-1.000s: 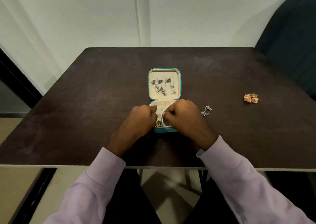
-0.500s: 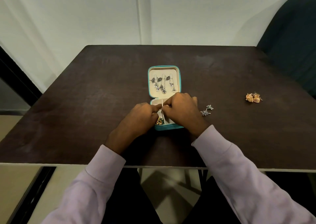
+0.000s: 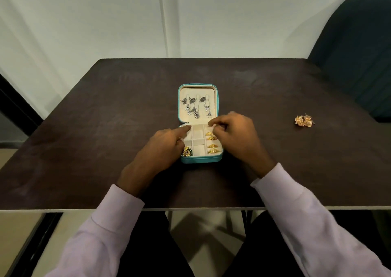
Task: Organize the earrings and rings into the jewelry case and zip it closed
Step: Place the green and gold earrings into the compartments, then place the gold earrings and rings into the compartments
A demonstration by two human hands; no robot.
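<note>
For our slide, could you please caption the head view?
Both hands work over the open teal jewelry case; gold earrings wait on the table.

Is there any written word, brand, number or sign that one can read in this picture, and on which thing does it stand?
None: no readable text shows on the jewelry case, the earrings in its lid, the table or the wall.

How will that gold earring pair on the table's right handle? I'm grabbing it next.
The gold earrings look small and thin, so probably light and easily nudged across the smooth table. They lie clumped together, so they may snag or separate when pinched.
</note>
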